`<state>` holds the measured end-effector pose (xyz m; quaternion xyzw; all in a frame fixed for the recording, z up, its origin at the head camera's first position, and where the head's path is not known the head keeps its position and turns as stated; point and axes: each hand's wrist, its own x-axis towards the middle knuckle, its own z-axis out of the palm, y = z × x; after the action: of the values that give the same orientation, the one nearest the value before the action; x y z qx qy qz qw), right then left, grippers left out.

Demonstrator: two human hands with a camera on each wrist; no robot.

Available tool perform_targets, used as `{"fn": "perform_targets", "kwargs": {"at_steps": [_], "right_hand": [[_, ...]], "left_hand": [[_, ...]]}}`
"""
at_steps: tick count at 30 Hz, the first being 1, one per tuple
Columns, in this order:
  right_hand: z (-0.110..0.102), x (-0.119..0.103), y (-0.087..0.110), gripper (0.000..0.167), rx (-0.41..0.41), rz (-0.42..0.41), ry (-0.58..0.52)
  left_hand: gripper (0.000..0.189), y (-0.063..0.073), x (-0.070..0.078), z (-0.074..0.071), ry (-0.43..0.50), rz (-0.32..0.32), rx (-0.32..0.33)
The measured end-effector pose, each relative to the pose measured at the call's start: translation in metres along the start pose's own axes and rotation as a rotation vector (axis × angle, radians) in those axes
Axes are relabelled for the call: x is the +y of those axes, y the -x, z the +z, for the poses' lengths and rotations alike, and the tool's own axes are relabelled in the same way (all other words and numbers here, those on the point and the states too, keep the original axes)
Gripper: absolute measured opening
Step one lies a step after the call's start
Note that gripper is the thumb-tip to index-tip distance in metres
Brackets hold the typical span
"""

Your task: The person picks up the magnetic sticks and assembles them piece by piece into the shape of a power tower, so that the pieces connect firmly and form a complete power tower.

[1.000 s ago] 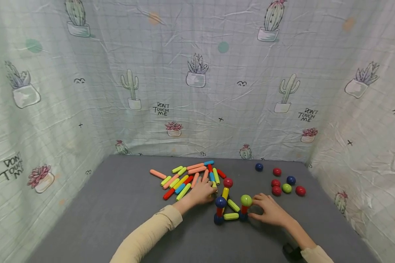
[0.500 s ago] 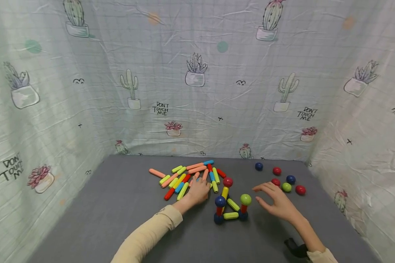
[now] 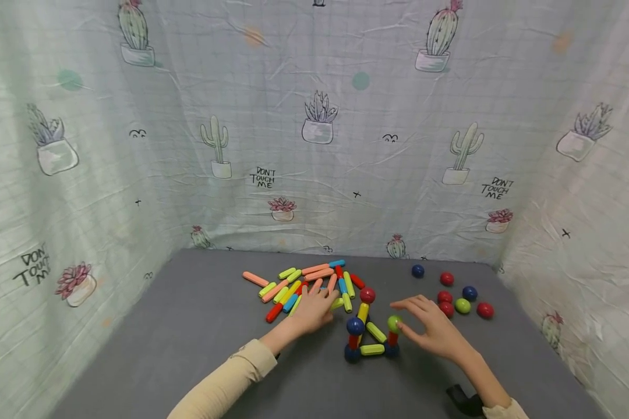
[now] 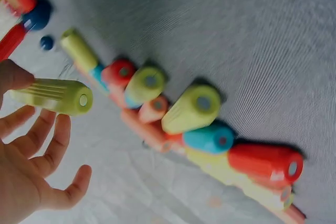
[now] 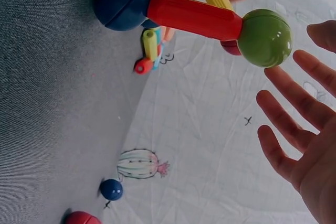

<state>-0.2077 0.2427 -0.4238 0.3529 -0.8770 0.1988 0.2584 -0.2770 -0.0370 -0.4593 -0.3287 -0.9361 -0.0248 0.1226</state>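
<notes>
My left hand [image 3: 313,309] pinches a lime magnetic rod [image 4: 55,97] between thumb and forefinger, above the loose rods; its other fingers are spread. To its right stands a frame of rods and balls. Dark blue balls [image 3: 352,353] and lime rods [image 3: 372,350] form its base. Upright rods carry a blue ball [image 3: 355,326], a red ball [image 3: 367,295] and a green ball [image 5: 265,38]; a red rod [image 5: 194,17] bears the green one. Relaxed and holding nothing, my right hand [image 3: 434,327] has its fingertips right at the green ball.
Loose rods in salmon [image 3: 255,278], red [image 3: 274,313], blue, yellow and lime lie at the back left and middle. Several loose balls, among them a red one [image 3: 485,310] and a blue one [image 3: 417,270], lie at the back right. Patterned cloth [image 3: 320,174] walls the grey table.
My right hand drew back from the green ball, then returned beside it. My left hand shifted slightly left over the rods, and the pinched lime rod now shows past its fingertips.
</notes>
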Motion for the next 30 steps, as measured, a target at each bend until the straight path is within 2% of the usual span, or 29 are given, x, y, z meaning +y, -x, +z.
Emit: {"fn": "perform_targets", "kwargs": {"at_steps": [3,6,9,12,15,19,21,24,30], "right_hand": [[0.0,0.0,0.002,0.04,-0.025,0.006,0.003],[0.001,0.0,0.002,0.039,-0.042,0.0,-0.002],[0.001,0.001,0.002,0.039,-0.044,-0.005,-0.003],[0.002,0.001,0.001,0.038,-0.044,-0.005,-0.002],[0.002,0.001,0.0,0.039,-0.046,-0.011,-0.005],[0.001,0.001,0.0,0.04,-0.055,-0.023,-0.019],[0.001,0.001,-0.001,0.04,-0.06,-0.027,-0.02],[0.001,0.003,0.0,0.039,-0.061,-0.034,-0.012],[-0.001,0.004,0.003,0.036,-0.062,-0.05,-0.006]], "left_hand": [[0.046,0.007,0.001,-0.015,0.099,-0.007,0.079],[0.044,0.009,0.003,-0.03,0.168,0.007,0.161],[0.039,0.008,0.006,-0.046,0.215,0.057,0.258],[0.034,0.006,0.013,-0.066,0.225,0.121,0.349],[0.027,0.005,0.023,-0.087,0.248,0.166,0.402],[0.022,0.006,0.04,-0.105,0.295,0.233,0.394],[0.023,0.007,0.048,-0.107,0.313,0.274,0.365],[0.026,0.006,0.059,-0.099,0.294,0.307,0.336],[0.02,0.002,0.078,-0.072,0.205,0.286,0.332]]}}
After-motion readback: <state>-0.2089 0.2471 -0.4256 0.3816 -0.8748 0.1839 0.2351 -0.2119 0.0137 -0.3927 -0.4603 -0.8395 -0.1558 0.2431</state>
